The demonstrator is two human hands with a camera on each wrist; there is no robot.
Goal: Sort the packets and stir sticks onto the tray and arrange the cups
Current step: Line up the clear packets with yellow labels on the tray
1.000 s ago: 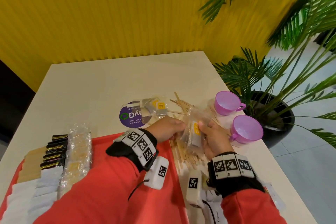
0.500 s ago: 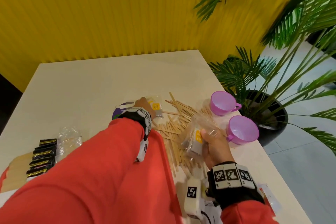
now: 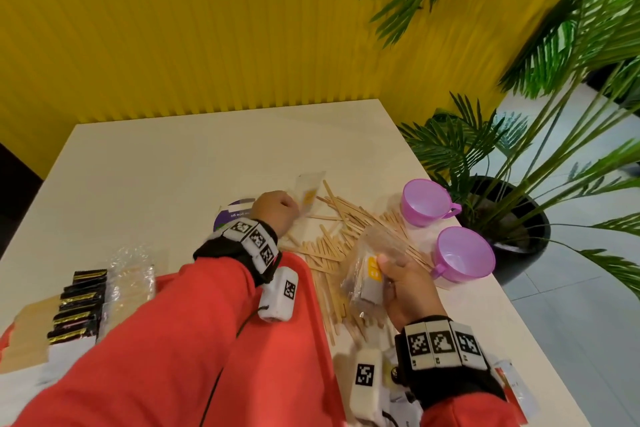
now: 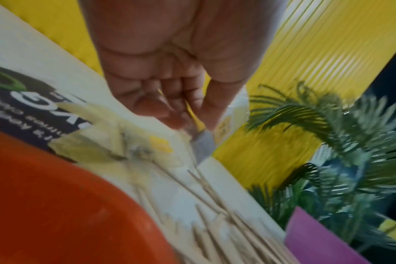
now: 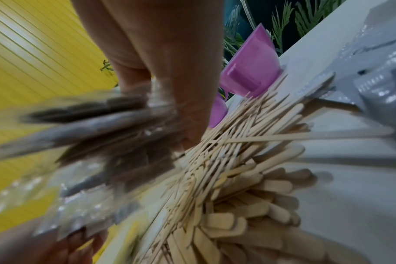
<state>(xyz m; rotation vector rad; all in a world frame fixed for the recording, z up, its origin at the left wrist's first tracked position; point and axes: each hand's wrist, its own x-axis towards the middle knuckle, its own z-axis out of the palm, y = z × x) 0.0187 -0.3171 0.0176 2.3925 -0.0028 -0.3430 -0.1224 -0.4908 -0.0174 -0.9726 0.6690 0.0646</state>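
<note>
My left hand (image 3: 277,210) (image 4: 181,100) pinches a clear packet with a yellow label (image 3: 309,192) (image 4: 226,125), lifted a little off the table beyond the red tray (image 3: 298,322). Another clear packet (image 4: 129,144) lies on the table below it. My right hand (image 3: 405,282) grips a bunch of clear packets (image 3: 367,274) (image 5: 84,128) above a scattered heap of wooden stir sticks (image 3: 332,236) (image 5: 249,169). Two purple cups (image 3: 426,201) (image 3: 464,255) stand at the table's right edge. Black, white and clear packets (image 3: 79,302) lie in rows on the tray's left part.
A round purple sticker (image 3: 232,215) lies on the table under my left wrist. A potted palm (image 3: 502,184) stands right beside the table's right edge, close to the cups. A yellow ribbed wall (image 3: 207,28) runs behind the table. More packets (image 3: 512,381) lie near my right wrist.
My left hand left the bunch in my right hand, reached to the far packets near the sticker and now pinches one, lifted. My right hand kept holding its bunch.
</note>
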